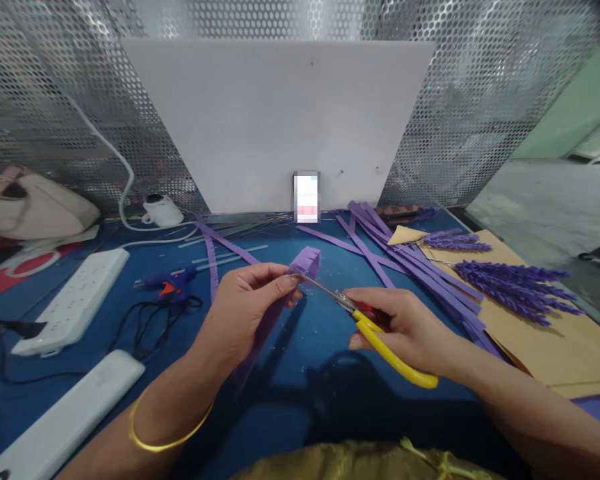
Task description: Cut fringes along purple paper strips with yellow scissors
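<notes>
Between the thumb and fingers of my left hand (260,300) is a purple strip (307,261), its far end curled into a loop and its tail hanging below the hand. My right hand (405,323) grips yellow-handled pliers (387,350) with a long, thin metal nose. The tip meets the strip at my left thumb and fingertips; how far the jaws are apart cannot be made out. Something red shows by the handles inside my right hand. Left of the hands lie fringed purple strips (213,267), and to the right is a bundle of plain ones (420,280).
Purple flower sprigs (513,283) lie on brown paper (560,340) at the right. At left are a blue glue gun (173,285) with its cord, white power strips (75,300), a white cup (163,211) and a bag (35,203). A phone (307,197) leans against a white board (280,113).
</notes>
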Demonstrator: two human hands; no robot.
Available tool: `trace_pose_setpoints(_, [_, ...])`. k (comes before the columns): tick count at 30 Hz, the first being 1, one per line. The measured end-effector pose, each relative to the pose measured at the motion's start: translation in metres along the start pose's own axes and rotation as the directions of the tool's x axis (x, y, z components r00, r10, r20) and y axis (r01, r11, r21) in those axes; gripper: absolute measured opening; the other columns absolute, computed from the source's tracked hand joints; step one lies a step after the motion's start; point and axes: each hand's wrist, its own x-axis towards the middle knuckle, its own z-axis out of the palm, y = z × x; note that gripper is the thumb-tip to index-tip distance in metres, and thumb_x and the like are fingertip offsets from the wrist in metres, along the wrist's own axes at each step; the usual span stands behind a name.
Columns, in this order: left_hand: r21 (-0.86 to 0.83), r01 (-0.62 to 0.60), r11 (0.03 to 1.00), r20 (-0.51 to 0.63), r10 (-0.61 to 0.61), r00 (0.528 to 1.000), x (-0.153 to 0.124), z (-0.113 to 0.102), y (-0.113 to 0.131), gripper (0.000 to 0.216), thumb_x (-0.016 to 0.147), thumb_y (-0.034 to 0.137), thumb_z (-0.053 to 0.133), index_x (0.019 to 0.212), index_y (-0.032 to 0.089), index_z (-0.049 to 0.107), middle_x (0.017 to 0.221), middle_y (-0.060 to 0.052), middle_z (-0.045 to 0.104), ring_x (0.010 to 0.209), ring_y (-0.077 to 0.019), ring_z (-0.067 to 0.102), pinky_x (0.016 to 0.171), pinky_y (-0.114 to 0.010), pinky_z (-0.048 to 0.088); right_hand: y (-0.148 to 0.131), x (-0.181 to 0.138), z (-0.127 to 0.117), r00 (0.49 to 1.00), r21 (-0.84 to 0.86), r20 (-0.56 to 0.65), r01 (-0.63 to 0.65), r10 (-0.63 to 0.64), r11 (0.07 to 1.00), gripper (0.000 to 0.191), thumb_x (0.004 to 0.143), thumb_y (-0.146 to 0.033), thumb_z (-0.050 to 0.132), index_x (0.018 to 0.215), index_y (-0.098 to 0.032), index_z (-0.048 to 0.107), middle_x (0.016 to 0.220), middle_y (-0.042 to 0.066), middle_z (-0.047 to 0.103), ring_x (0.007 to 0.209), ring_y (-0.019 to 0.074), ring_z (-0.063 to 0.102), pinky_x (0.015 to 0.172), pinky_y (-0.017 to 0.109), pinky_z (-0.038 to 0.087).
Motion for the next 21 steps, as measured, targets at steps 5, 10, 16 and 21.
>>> trace_pose_setpoints(5, [0.021,0.002,1.0,-0.003,-0.002,1.0,0.0007,-0.0005,-0.0001,0.011,0.065,0.027,0.086,0.071,0.019,0.08,0.06,-0.001,0.072,0.057,-0.0127,0.063,0.059,-0.021,0.048,0.0009,-0.0004,0.0001,0.999,-0.089,-0.022,0.023,-0.025,0.996,0.039,0.088,-0.055,0.068,0.092,-0.017,0.067,0.068,-0.004,0.044,0.062,0.0126,0.037,0.055,0.024,0.031])
trace_pose_setpoints(10, [0.028,0.0,1.0,-0.013,0.0,1.0,0.001,-0.0005,-0.0011,0.013,0.065,0.028,0.087,0.07,0.019,0.079,0.06,-0.002,0.072,0.057,-0.0125,0.063,0.059,-0.021,0.048,0.0006,0.001,0.0002,0.999,-0.096,-0.023,0.028,-0.03,0.995,0.045,0.089,-0.058,0.065,0.101,-0.015,0.067,0.07,-0.003,0.047,0.063,0.0132,0.038,0.056,0.024,0.032])
trace_pose_setpoints(16, [0.057,-0.026,0.998,-0.026,0.027,0.999,0.0,-0.0006,-0.0022,0.014,0.07,0.032,0.084,0.073,0.019,0.079,0.063,-0.001,0.073,0.059,-0.0123,0.063,0.06,-0.02,0.049,0.0002,0.0015,0.0007,1.0,-0.089,-0.023,0.016,-0.018,0.996,0.041,0.088,-0.056,0.067,0.096,-0.016,0.068,0.07,-0.003,0.047,0.062,0.013,0.038,0.056,0.023,0.033])
trace_pose_setpoints(21, [0.108,-0.043,0.993,-0.02,0.045,0.999,0.0007,0.0006,-0.0023,0.011,0.071,0.029,0.082,0.072,0.018,0.079,0.061,-0.002,0.072,0.058,-0.013,0.062,0.059,-0.021,0.048,0.0042,0.0002,0.0035,1.0,-0.022,-0.013,-0.016,0.016,1.0,0.033,0.087,-0.05,0.07,0.093,-0.017,0.068,0.078,0.0,0.057,0.065,0.0136,0.044,0.059,0.023,0.037])
